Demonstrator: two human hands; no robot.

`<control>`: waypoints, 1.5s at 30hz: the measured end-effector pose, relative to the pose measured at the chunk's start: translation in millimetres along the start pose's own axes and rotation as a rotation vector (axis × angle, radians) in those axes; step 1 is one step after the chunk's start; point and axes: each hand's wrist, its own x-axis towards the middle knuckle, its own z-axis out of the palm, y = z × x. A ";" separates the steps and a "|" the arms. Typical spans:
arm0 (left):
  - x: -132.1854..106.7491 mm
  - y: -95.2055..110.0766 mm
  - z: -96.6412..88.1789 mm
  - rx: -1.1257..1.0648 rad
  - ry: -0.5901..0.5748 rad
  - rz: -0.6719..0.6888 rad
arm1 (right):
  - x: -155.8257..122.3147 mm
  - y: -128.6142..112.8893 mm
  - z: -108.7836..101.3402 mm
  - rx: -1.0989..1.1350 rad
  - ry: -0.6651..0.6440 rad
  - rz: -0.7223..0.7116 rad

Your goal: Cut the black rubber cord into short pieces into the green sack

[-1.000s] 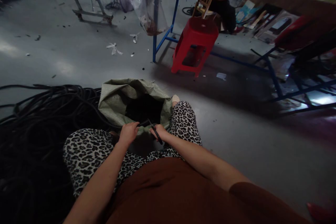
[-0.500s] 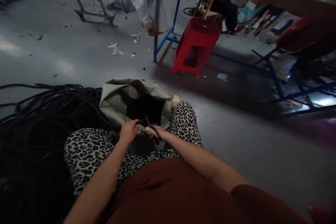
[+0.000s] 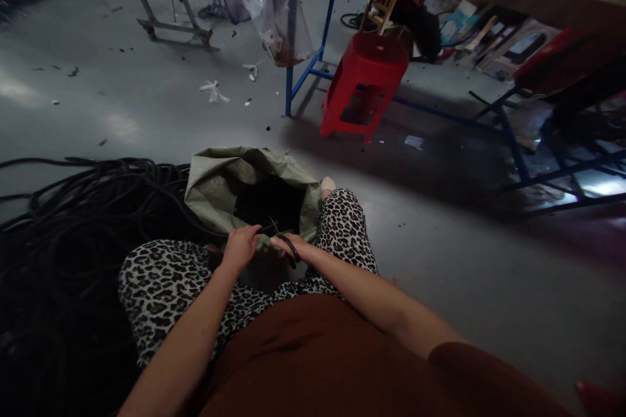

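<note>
**Black cord [image 3: 265, 230] and scissors [image 3: 294, 251], being held at the mouth of a green sack [image 3: 208, 187]**

Risks. The cord's short end is being held close to the blades; a finger of the left hand [image 3: 241, 245] could be nicked if the cord were slipping or twisting. Dark cord is being seen against the sack's dark inside, so the edge could be misjudged. The cord seems to be fed from the cord pile [image 3: 132, 192], at nine to ten o'clock of the left hand; a snagged loop there could be tugging the end out of the grip. The sack's soft near rim is lying just by the hands and could be caught between the blades.

Hands. Left: fingers being curled, cord apparently being pinched by thumb and fingertips, its end being pointed toward three o'clock. Right hand [image 3: 292, 244], at three o'clock of the left: being closed round the scissors' handles, a dark loop showing at five o'clock, blades being aimed toward eleven. How far the blades are being parted cannot be told.

Surroundings. The sack is being flanked by patterned trouser legs [image 3: 154, 267]. A red stool [image 3: 380, 55] is standing between one and two o'clock of it.
</note>
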 end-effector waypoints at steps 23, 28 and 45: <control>1.7 11.7 -1.1 0.057 -0.108 -0.028 | 3.9 6.5 7.8 -0.124 0.124 -0.002; 2.2 5.9 6.6 0.084 -0.113 -0.009 | -4.0 0.4 7.9 -0.191 0.169 0.018; 2.1 3.2 8.6 0.061 -0.089 -0.053 | -13.8 -4.6 5.0 -0.118 0.192 0.047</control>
